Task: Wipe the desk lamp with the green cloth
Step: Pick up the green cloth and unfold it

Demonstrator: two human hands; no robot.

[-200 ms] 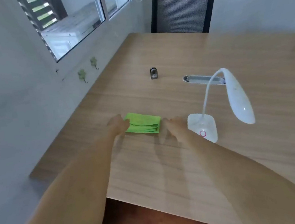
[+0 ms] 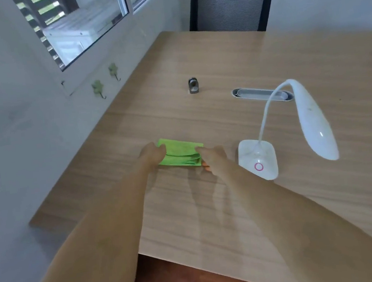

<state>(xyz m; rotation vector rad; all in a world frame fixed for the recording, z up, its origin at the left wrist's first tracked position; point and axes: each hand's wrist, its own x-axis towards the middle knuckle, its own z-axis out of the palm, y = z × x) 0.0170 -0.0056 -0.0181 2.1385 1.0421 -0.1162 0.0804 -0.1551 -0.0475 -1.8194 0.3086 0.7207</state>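
Observation:
A folded green cloth (image 2: 181,151) lies flat on the wooden desk (image 2: 211,207). My left hand (image 2: 153,155) touches its left end with the fingers curled over the edge. My right hand (image 2: 212,156) is on its right end, fingers closing on the folded edge. To the right of the cloth stands a white desk lamp (image 2: 312,119) with a square base (image 2: 257,158), a pink ring button, a thin bent neck and a long head that hangs down to the right. Neither hand touches the lamp.
A small grey metal object (image 2: 193,85) stands further back on the desk. A grey oval cable slot (image 2: 260,94) lies behind the lamp. A black mesh chair (image 2: 232,3) stands at the far end. The wall with two green hooks (image 2: 99,88) runs along the left.
Both hands have moved forward onto the two ends of the green cloth; the right hand moved from beside the lamp base to the cloth's right edge.

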